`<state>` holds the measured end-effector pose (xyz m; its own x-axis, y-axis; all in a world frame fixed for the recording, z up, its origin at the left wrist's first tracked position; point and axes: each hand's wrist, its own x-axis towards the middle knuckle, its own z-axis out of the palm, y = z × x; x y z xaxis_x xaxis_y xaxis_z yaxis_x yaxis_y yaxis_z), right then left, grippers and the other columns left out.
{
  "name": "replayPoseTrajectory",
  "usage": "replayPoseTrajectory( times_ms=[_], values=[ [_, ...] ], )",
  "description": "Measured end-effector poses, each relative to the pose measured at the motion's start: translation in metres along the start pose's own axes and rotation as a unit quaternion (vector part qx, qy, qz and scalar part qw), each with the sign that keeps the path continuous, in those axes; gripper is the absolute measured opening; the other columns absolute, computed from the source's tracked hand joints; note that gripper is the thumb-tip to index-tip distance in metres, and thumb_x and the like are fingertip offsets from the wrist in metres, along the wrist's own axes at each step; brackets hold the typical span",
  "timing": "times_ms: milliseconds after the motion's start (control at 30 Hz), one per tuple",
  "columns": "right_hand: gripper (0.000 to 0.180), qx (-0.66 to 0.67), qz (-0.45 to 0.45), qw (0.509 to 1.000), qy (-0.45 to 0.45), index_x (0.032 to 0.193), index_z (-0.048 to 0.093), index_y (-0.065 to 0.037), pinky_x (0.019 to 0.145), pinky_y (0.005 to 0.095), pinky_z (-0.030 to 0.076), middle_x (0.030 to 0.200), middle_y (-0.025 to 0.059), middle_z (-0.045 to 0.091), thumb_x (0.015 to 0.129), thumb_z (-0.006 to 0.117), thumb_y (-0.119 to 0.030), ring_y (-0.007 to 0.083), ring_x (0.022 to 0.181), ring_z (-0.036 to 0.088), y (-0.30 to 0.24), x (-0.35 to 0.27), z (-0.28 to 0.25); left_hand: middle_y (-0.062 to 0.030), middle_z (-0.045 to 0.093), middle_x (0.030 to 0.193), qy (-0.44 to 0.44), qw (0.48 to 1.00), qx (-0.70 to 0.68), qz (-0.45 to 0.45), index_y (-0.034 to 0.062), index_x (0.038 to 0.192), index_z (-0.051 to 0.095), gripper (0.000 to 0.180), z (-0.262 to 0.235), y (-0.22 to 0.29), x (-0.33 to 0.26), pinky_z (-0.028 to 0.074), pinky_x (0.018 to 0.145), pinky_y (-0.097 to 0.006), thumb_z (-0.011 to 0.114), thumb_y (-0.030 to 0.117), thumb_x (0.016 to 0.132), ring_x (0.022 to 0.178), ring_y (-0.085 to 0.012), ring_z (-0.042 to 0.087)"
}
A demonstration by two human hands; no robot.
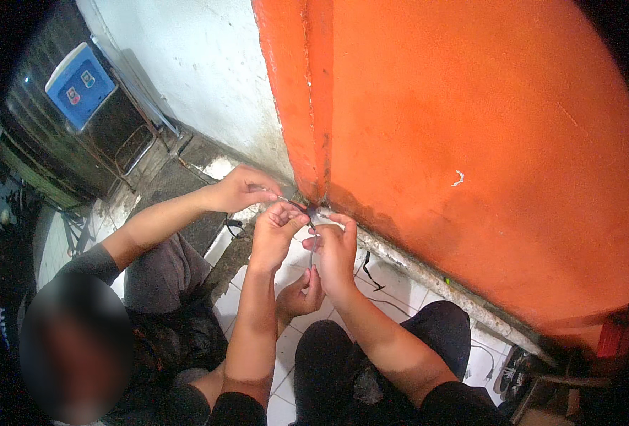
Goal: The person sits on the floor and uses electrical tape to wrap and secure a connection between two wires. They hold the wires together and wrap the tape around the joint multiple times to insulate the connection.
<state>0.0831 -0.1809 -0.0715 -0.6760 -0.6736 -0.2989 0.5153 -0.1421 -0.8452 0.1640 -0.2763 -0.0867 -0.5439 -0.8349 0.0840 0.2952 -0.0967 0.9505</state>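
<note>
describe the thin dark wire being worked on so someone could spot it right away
Find the big orange wall and follow its corner edge down to the floor. There the person's left hand and right hand pinch a thin dark wire. Unlike the loose black wire on the white tiles, it is held between fingertips.

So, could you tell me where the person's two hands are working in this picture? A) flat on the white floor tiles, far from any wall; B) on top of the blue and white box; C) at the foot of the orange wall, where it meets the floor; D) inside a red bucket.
C: the left hand and right hand are raised together, pinching a thin dark wire right at the bottom corner of the orange wall, above the white floor tiles.
</note>
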Motion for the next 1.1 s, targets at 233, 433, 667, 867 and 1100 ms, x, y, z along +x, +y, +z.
replayPoseTrajectory(
  times_ms=[233, 433, 667, 867, 1100],
  values=[
    [0.021, -0.243, -0.301, 0.921, -0.034, 0.106, 0.073, 0.002, 0.064, 0.0252, 0.055, 0.092, 0.0105, 0.069, 0.085, 0.069, 0.004, 0.0138, 0.073, 0.067, 0.000, -0.003, -0.002, -0.0051, 0.070, 0.077, 0.049, 0.975, 0.218, 0.009, -0.0014, 0.084, 0.068, 0.012, 0.005, 0.022, -0.008, 0.050, 0.063, -0.024, 0.075, 0.007, 0.087, 0.071, -0.0077, 0.062],
    [0.020, -0.266, -0.319, 0.909, -0.031, 0.100, 0.074, 0.001, 0.066, 0.0253, 0.054, 0.088, 0.0090, 0.068, 0.080, 0.073, 0.004, 0.0137, 0.072, 0.067, -0.001, -0.009, -0.001, -0.0044, 0.070, 0.073, 0.084, 0.964, 0.250, -0.028, -0.0030, 0.084, 0.070, 0.017, 0.018, 0.047, -0.019, 0.048, 0.060, -0.024, 0.077, 0.012, 0.087, 0.066, -0.0064, 0.059],
    [0.020, -0.259, -0.336, 0.905, -0.015, 0.099, 0.072, 0.002, 0.069, 0.0281, 0.053, 0.086, 0.0086, 0.069, 0.079, 0.072, 0.005, 0.0169, 0.074, 0.067, 0.002, -0.007, -0.002, -0.0066, 0.070, 0.089, 0.010, 0.973, 0.227, -0.035, -0.0028, 0.094, 0.072, 0.019, 0.016, 0.061, -0.024, 0.049, 0.070, -0.024, 0.071, 0.016, 0.093, 0.076, -0.0083, 0.059],
    [0.011, -0.117, -0.152, 0.981, -0.033, 0.096, 0.070, 0.003, 0.073, 0.0312, 0.055, 0.088, 0.0071, 0.070, 0.090, 0.065, -0.004, 0.0179, 0.075, 0.065, 0.010, 0.005, 0.000, -0.0077, 0.069, 0.100, 0.104, 0.988, -0.029, -0.108, -0.0023, 0.109, 0.069, 0.020, 0.008, 0.037, -0.024, 0.052, 0.079, -0.028, 0.067, 0.012, 0.095, 0.084, -0.0122, 0.062],
    [0.017, 0.064, 0.130, 0.988, -0.053, 0.096, 0.066, 0.000, 0.075, 0.0366, 0.057, 0.085, 0.0068, 0.062, 0.089, 0.061, -0.015, 0.0173, 0.076, 0.058, -0.004, 0.011, -0.007, -0.0065, 0.071, 0.097, 0.038, 0.996, 0.032, -0.079, 0.0002, 0.098, 0.069, 0.009, 0.006, 0.016, -0.020, 0.051, 0.077, -0.028, 0.070, 0.005, 0.090, 0.087, -0.0134, 0.064]
  ],
)
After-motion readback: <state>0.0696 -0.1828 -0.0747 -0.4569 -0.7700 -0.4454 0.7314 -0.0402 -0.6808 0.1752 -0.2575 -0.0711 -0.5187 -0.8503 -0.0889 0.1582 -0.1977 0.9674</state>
